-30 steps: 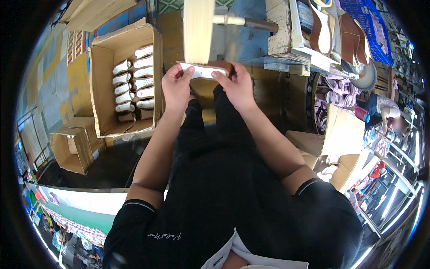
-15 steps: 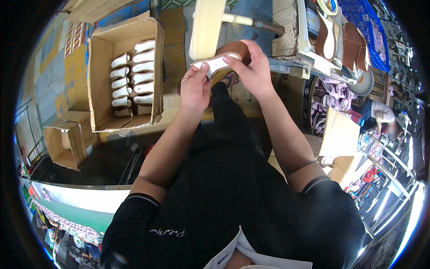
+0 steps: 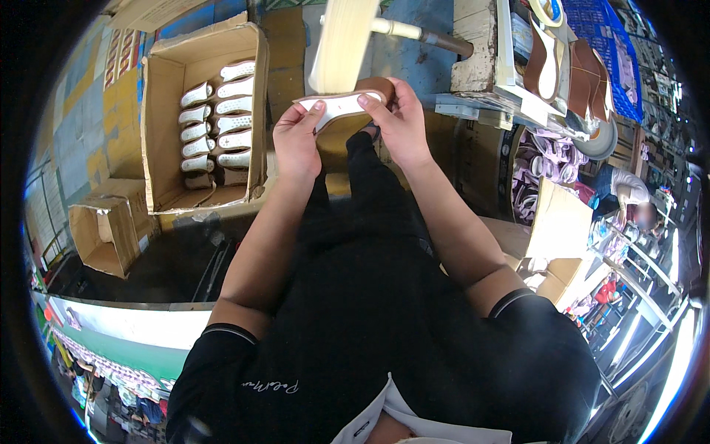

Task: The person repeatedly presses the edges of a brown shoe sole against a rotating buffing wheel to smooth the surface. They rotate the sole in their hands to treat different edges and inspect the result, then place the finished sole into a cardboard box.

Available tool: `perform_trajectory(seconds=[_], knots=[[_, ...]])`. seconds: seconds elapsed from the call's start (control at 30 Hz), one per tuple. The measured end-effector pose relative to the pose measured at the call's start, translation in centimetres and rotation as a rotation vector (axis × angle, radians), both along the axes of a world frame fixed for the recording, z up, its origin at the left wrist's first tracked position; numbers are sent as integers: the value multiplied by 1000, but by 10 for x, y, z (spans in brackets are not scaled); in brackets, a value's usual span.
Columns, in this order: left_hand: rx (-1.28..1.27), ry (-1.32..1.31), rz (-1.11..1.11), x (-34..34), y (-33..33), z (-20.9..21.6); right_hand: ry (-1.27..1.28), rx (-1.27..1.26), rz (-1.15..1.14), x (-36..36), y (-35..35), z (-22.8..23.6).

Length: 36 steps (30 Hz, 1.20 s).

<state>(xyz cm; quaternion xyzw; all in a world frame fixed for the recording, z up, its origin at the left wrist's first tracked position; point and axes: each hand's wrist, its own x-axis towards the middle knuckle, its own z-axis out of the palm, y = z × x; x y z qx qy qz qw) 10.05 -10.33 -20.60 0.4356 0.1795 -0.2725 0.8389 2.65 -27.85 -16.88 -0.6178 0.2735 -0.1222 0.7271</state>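
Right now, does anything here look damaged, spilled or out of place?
Only minor wear: the large cardboard box on the left has a ragged rim. The white-topped soles inside lie in two fairly tidy columns, and the left hand and right hand both hold the brown-and-white sole. No spill shows.

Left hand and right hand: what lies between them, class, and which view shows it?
In the head view, a white-and-brown shoe sole spans from the left hand to the right hand.

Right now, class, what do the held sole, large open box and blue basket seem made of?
Held sole: smooth white face and brown side, possibly leather or synthetic; core hidden. Large open box: dull cardboard, by its tan, ragged walls. Blue basket: probably smooth plastic, given its lattice.
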Motion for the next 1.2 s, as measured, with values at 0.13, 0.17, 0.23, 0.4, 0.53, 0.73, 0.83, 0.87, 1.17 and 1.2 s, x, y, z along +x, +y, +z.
perform_trajectory(seconds=[0.13,0.17,0.23,0.4,0.53,0.73,0.83,0.87,1.17,1.2], knots=[[57,-16,-20,6,9,4,33,96,-11,-2,9,-2],[76,-59,-24,7,11,6,48,100,-15,-3,11,-3],[131,-128,-34,10,12,9,86,139,-31,-4,15,-5],[253,-298,-41,19,13,16,74,190,-52,-5,27,-13],[360,-387,-93,28,17,21,110,275,-69,-6,34,-20],[526,-515,-196,40,22,33,87,414,-90,-6,45,-30],[606,-626,-220,48,22,40,77,460,-88,-4,49,-34],[614,-649,-222,50,22,43,42,479,-79,-3,51,-34],[838,-847,-289,77,19,61,-90,798,-76,11,75,-31],[836,-869,-307,79,21,60,-85,838,-78,11,76,-31]])
